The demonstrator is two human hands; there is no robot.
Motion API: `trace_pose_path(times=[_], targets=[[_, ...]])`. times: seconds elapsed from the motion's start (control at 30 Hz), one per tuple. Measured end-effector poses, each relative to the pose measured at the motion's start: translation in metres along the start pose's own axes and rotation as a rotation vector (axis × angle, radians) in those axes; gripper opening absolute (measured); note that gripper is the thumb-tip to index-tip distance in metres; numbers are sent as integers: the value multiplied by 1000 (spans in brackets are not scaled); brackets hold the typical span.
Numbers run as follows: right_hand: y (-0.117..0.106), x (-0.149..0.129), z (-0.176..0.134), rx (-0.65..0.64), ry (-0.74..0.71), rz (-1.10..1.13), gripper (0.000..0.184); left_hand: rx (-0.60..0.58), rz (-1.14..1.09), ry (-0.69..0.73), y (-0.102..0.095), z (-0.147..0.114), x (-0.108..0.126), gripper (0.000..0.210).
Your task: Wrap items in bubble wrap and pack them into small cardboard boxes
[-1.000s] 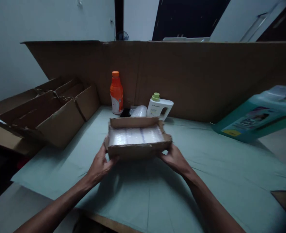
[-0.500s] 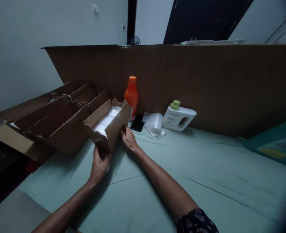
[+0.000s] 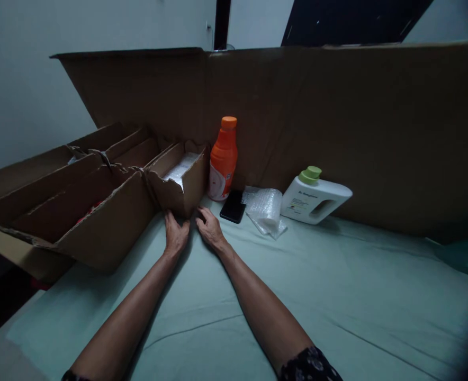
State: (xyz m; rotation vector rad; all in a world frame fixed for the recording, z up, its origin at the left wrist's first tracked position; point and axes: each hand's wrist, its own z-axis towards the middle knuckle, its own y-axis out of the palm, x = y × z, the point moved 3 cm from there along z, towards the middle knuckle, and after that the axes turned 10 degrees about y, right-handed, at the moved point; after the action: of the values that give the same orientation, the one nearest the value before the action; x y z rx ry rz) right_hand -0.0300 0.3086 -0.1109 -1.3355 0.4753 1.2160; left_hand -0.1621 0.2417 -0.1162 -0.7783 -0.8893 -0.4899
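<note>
A narrow open cardboard box [image 3: 196, 182] stands on the cloth-covered table, with clear plastic-wrapped contents [image 3: 181, 168] inside. My left hand [image 3: 176, 234] is at its lower front edge, thumb and fingers apart, the fingertips against the cardboard. Beside the box's lower right corner is my right hand [image 3: 210, 228], its fingers bent and spread; whether they touch the box I cannot tell. Close along the box's left side lies a larger divided cardboard box [image 3: 107, 227]. An orange bottle [image 3: 223, 159] stands just to its right.
A black phone [image 3: 233, 206], a piece of bubble wrap [image 3: 266, 206] and a white jug with a green cap [image 3: 317, 198] lie right of the bottle. A tall cardboard panel [image 3: 357, 132] rises behind. A green object [image 3: 466, 254] is at the far right.
The narrow box has moved from a tilted, raised position down and back against the larger box. Both hands have shifted to its base, the right one coming off its side. The view has moved too.
</note>
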Motion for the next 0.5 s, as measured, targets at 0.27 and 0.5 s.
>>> trace_pose_path(times=[0.27,0.5], targets=[[-20,-22,-70,-41,-76,-138,31,-214,177,122,-12,-48,44,59],[-154,-20,-222,-7,61,-499,35,-647,477,697,-25,-160,65,55]])
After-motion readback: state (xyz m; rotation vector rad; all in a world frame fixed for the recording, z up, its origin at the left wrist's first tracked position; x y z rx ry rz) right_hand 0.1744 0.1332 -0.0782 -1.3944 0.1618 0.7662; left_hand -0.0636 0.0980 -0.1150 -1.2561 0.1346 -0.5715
